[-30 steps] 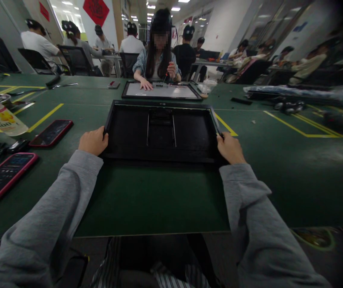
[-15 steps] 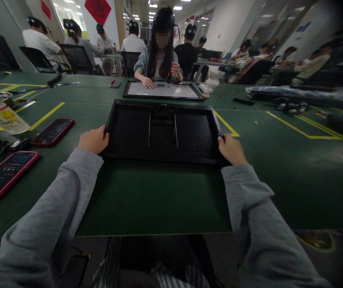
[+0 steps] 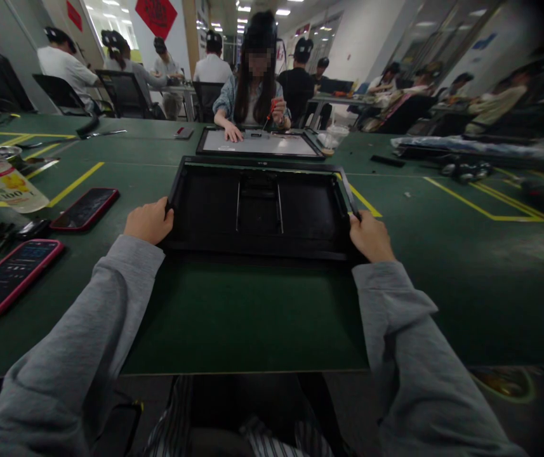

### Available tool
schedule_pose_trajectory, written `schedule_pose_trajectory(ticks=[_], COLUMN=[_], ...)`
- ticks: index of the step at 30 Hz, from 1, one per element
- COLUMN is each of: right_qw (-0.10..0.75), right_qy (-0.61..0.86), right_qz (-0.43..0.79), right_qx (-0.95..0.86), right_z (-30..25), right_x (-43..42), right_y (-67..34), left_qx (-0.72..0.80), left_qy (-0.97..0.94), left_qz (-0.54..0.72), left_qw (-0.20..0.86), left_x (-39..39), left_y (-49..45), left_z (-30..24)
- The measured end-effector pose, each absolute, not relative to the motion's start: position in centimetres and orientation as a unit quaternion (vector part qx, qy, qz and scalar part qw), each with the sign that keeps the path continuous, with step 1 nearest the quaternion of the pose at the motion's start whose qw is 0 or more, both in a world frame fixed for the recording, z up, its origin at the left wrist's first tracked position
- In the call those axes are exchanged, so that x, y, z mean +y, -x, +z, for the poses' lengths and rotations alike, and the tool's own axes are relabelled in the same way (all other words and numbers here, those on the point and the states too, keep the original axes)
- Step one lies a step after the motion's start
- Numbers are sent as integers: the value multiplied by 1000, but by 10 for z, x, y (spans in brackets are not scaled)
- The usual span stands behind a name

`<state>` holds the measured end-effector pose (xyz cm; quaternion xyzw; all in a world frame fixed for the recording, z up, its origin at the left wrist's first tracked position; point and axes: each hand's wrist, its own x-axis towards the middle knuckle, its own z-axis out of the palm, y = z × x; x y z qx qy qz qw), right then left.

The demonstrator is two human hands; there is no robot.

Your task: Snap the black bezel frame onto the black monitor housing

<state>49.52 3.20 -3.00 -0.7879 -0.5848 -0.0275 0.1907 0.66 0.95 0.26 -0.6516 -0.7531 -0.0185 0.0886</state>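
A wide black monitor back shell (image 3: 205, 203) lies open side up on the green table in front of me, with a raised bracket frame at its middle. My left hand (image 3: 148, 221) is closed over the shell's left edge near the front corner. My right hand (image 3: 371, 236) is closed over the right edge, fingers curled around the rim. Both arms wear grey sleeves.
Two red-cased phones (image 3: 85, 208) (image 3: 7, 280) and a labelled bottle (image 3: 2, 184) lie at the left. Across the table a person works on a white-faced panel (image 3: 257, 143) with a red screwdriver. Dark parts (image 3: 457, 169) lie far right; yellow tape lines (image 3: 471, 202) mark the table.
The far right side of the shell has lifted slightly and my right hand has shifted a little along its edge. My left hand has stayed in place.
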Motion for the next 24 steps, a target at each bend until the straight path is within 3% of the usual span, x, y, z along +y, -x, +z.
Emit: schedule_pose_trajectory(ticks=[24], right_qw=[189], right_qy=[788], right_qz=[-29], right_qx=[-585], right_z=[-30], right_x=[34], right_y=[-500], left_qx=[-742], left_qy=[665], left_qz=[15], left_qw=[81], left_x=[12], left_y=[1], left_z=[-1])
